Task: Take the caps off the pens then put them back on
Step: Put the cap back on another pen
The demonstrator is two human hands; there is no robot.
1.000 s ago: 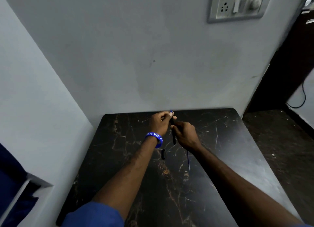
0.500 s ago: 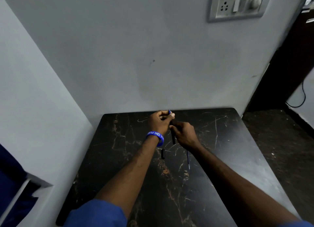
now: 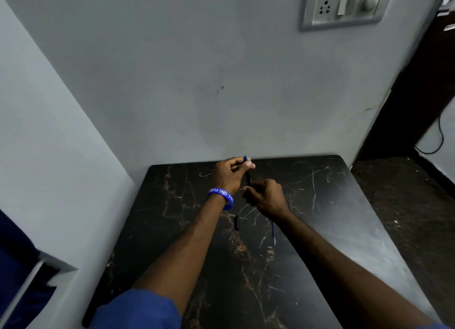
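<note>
My left hand (image 3: 230, 175) pinches the upper end of a pen (image 3: 248, 177) above the far middle of the black marble table (image 3: 332, 205). The pen's blue tip pokes up past my fingers. My right hand (image 3: 268, 197) grips the pen's dark lower end just below, nearly touching the left hand. I cannot tell whether that dark end is a cap. A short black cap (image 3: 236, 222) lies loose on the table below my left wrist. A thin blue pen (image 3: 273, 232) lies beside my right forearm.
The table stands in a corner, with grey walls behind it and to its left. A switch and socket panel (image 3: 344, 6) hangs on the back wall. Dark floor (image 3: 406, 205) lies right of the table, and a black cable (image 3: 438, 141) hangs further right.
Both hands stay closed on the pen in nearly the same spot. The cap and the blue pen on the table have not moved.
</note>
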